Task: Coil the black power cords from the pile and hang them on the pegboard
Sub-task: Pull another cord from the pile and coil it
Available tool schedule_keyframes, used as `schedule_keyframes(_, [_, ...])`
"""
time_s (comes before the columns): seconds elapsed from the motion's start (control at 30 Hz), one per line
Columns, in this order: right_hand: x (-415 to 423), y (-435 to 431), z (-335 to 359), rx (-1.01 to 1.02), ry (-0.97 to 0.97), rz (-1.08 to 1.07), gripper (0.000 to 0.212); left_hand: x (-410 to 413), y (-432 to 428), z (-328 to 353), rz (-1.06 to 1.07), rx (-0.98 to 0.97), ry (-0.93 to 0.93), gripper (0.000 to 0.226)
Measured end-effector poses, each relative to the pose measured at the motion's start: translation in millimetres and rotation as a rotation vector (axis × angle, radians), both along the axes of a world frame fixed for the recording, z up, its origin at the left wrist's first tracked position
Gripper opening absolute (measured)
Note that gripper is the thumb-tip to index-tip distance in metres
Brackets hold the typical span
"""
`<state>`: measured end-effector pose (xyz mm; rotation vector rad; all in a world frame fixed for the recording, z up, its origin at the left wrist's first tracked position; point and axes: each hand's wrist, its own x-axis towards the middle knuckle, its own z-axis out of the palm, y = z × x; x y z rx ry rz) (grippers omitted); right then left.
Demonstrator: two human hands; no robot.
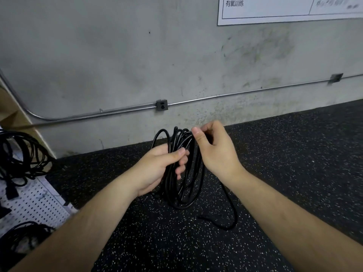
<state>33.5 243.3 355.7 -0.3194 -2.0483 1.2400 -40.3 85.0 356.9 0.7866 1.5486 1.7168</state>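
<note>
A black power cord point(183, 190) hangs in several loops between my hands, above the speckled floor. My left hand point(157, 167) is shut around the bundle of loops at mid height. My right hand point(215, 149) pinches a strand at the top of the coil between thumb and fingers. A loose tail of the cord point(229, 218) drops from the right hand and curves down near the floor. The white pegboard point(37, 201) lies at the lower left, with coiled black cords point(21, 156) on it.
A grey concrete wall point(137, 55) stands close ahead, with a metal conduit point(216, 97) and an outlet box point(162, 105) low on it. A white poster point(284, 8) hangs at the upper right. Black speckled rubber flooring point(294, 154) spreads below. Another cord coil point(21, 238) sits at the bottom left.
</note>
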Motion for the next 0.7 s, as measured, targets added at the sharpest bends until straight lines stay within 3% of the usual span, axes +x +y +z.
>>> schedule_keyframes(0.07, [-3.1, 2.5, -3.7, -0.061, 0.035, 0.059, 0.007, -1.7, 0.3, 1.2, 0.005, 0.068, -0.080, 0.025])
schedule_keyframes(0.17, [-3.7, 5.5, -10.7, -0.250, 0.044, 0.185, 0.017, -7.8, -2.6, 4.3, -0.016, 0.119, -0.147, 0.029])
schedule_keyframes(0.33, [-1.7, 5.6, -19.2, -0.124, -0.045, 0.140, 0.011, -11.5, -4.0, 8.7, -0.006, 0.198, -0.190, 0.024])
schedule_keyframes(0.57, [15.4, 5.7, -40.1, 0.086, -0.485, 0.256, 0.026, -26.0, -12.8, 19.9, 0.121, 0.338, -0.158, 0.018])
schedule_keyframes(0.7, [20.8, 11.8, -58.5, 0.110, -0.727, 0.336, 0.012, -36.5, -21.3, 25.9, 0.208, 0.376, -0.147, 0.014])
